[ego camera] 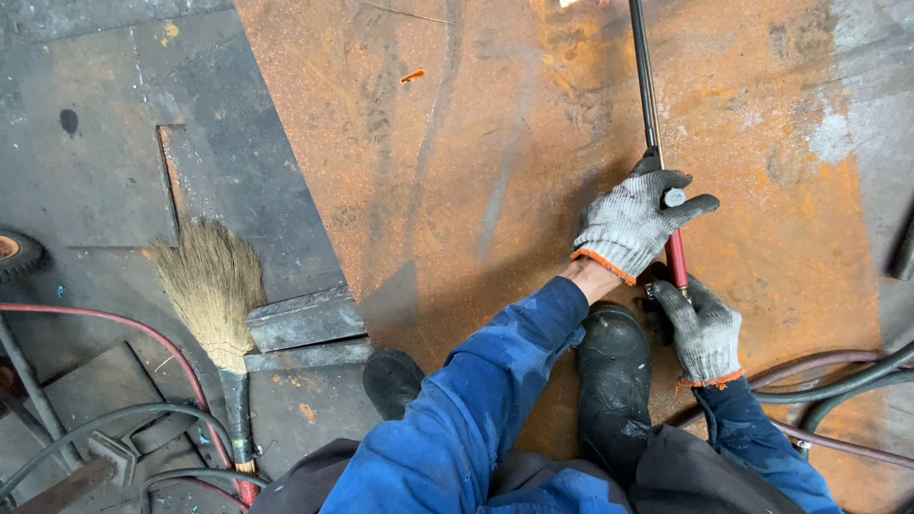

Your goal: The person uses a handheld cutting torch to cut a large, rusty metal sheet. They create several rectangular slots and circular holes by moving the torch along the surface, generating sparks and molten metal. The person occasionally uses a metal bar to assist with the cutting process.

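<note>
Both hands in grey knitted work gloves grip a long cutting torch with a red handle and dark metal tubes [676,252]: the left hand [633,224] wraps closed around its upper handle at a small round knob, and the right hand [705,328] closes around the lower end where the hoses [838,381] join. The torch lies low over the large rusty orange steel plate [495,171], tip out of view. No cut or flame shows on the plate, so the work looks barely begun, while a straw broom [214,286] lies well apart.
</note>
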